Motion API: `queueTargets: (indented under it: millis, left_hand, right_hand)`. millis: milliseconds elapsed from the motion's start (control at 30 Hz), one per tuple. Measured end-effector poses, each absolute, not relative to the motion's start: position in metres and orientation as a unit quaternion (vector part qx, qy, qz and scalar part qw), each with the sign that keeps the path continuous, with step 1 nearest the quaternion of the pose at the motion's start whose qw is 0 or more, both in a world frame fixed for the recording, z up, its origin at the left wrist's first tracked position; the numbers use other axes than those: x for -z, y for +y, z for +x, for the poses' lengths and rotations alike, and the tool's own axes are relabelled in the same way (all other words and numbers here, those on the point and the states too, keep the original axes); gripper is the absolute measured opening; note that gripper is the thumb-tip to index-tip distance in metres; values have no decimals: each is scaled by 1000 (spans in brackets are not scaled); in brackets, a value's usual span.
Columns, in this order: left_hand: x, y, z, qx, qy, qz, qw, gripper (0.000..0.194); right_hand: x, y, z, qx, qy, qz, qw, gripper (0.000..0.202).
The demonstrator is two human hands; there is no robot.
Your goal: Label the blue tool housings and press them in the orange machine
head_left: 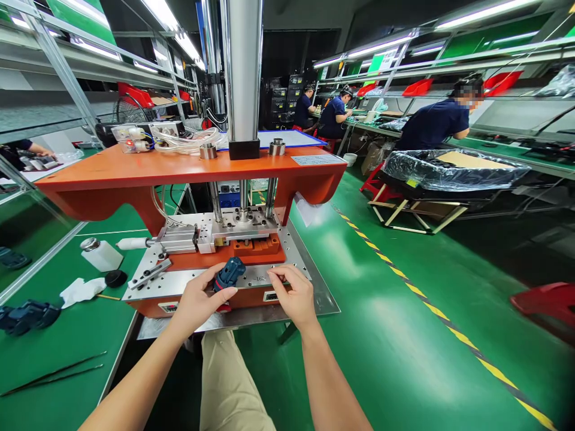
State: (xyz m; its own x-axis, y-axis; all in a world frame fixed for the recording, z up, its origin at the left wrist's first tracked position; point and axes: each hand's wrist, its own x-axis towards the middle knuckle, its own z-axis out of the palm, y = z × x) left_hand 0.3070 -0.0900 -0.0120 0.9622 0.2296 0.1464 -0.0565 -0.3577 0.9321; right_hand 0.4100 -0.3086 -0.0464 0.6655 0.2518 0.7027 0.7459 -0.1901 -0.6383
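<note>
My left hand (203, 298) is closed around a dark blue moulded plastic part (230, 274) with a red band low on its side. The part is tilted and held in front of the metal base plate (260, 278) of an orange press (188, 167). To its right, my right hand (294, 292) has its fingers curled towards the thumb. Anything between those fingertips is too small or hidden to make out. Behind both hands, an orange fixture block (257, 244) sits under the press's metal slide (245, 225).
On the green bench at left are a white bottle (101, 254), a black cap (115, 278), white tissue (81, 291), tweezers (54, 372) and more dark blue parts (29, 316). Co-workers sit along the right bench, near a plastic-covered tray (453, 170). Striped tape (417, 291) crosses the floor.
</note>
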Motion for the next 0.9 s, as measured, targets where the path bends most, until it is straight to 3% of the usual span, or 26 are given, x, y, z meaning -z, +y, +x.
queueTargets:
  millis: [600,700,733,800,900]
  left_hand:
    - [12,-90,307,-128,54,817,559,55]
    - [13,-90,308,-120,54,812,569,58]
    - [13,-90,308,-119,55,810,572,58]
    - [11,-89,308,-122,63,810,570,59]
    - [5,-85,306,-136,81,815,558,60]
  right_hand:
    - [28,-311,418,196,-329,-751,538,15]
    - [3,-304,448,227,-365,-765,480,12]
    - [-5,-299,462,228,-390,-777,439,21]
    - [-19,-285,492,182,-428,-808,362,37]
    - [-27,-266,531,105,-461,-826,306,31]
